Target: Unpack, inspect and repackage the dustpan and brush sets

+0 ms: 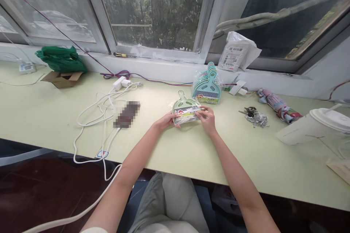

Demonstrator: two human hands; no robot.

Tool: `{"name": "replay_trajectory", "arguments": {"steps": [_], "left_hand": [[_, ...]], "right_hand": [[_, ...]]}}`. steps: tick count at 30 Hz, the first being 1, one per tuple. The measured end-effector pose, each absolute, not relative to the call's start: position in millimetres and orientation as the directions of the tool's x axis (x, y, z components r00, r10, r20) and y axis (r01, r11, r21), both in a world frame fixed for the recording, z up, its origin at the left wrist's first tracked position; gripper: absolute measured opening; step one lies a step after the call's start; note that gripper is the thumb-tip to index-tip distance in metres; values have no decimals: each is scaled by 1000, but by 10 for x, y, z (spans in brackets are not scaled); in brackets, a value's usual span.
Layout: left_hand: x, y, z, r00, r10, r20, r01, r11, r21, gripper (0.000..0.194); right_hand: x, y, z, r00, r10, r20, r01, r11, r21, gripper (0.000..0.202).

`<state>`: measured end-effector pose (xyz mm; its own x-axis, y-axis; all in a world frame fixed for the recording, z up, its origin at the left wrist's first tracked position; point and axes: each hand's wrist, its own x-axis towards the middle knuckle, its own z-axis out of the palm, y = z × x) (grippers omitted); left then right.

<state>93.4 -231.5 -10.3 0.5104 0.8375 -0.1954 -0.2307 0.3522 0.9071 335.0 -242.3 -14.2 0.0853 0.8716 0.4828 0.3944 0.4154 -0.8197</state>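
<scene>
Hands meet at the middle of a pale yellow-green, smooth, matte surface (191, 153). The left hand (166, 120) holds the left edge of a small plastic dustpan set (186, 111), fingers curled onto its lower corner; the right hand (207, 118) pinches the right edge, fingertips on the clear wrapper. Both grips are closed narrowly on this one item. The set is a mint-green, fan-shaped pan with a short slotted handle pointing far, sealed in glossy transparent film with a printed label band across it; it lies flat on the surface, just near of a stack.

That stack of dustpan sets (207, 84) stands leaning just far and right of the held one: several like pieces in pastel colours nested together inside crinkled clear wrap, handles up.

Right of the hands lie a bunch of keys (253, 114) of dark and silvery metal, then a folded umbrella (276, 105) in soft patterned fabric. At far right a white cup (314, 125) with a fitted lid lies tilted; its contents cannot be seen. A white plastic packet (236, 52) with a printed label sits on the window ledge.

Left of the hands, white cables (101, 111) loop loosely beside a blurred dark flat object (126, 114). Far left, an opened cardboard box (63, 78) sits flattened under a crumpled green plastic bag (60, 59).
</scene>
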Motion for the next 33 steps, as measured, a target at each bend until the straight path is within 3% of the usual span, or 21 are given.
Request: {"name": "replay_trajectory", "arguments": {"steps": [2,5,7,10,12,14,17,20,26,30,31,33], "left_hand": [[953,-2332,-95,524,828,-197,-212,351,912,55],[981,-2371,-54,514,829,-220,-155,342,927,69],[1005,-2404,-17,473,860,-192,-141,290,947,82],[1038,-2436,11,417,909,-19,-183,105,977,94],[1059,-2435,-9,440,890,116,-143,-58,988,97],[1086,-2420,-59,475,860,187,-5,-210,978,86],[1138,-2384,-141,396,885,245,167,-331,929,45],[1178,-2358,-167,254,905,342,138,-384,913,22],[1165,-2379,-137,-13,943,331,43,-330,943,29],[1061,-2290,-172,-151,944,295,126,-277,952,75],[1014,-2230,-183,-149,940,306,158,-283,946,76],[890,-2068,-202,-125,931,344,247,-307,919,58]], "right_hand": [[3326,-2409,-168,187,891,413,314,345,-885,33],[3322,-2361,-243,157,973,168,37,164,-986,62],[3338,-2324,-299,124,992,24,-121,39,-992,67],[3384,-2278,-359,228,970,-85,-249,-27,-968,70],[3424,-2258,-380,284,953,-110,-300,-20,-954,69],[3462,-2247,-390,302,947,-110,-326,-6,-945,67],[3491,-2252,-384,287,953,-100,-321,-3,-947,66],[3464,-2282,-351,238,968,-77,-294,-4,-956,66],[3333,-2310,-304,261,955,139,-156,184,-971,59],[3218,-2240,-350,343,897,279,53,278,-959,52],[3170,-2205,-359,355,887,297,96,281,-955,50],[3035,-2104,-360,351,878,325,164,284,-945,46]]}}
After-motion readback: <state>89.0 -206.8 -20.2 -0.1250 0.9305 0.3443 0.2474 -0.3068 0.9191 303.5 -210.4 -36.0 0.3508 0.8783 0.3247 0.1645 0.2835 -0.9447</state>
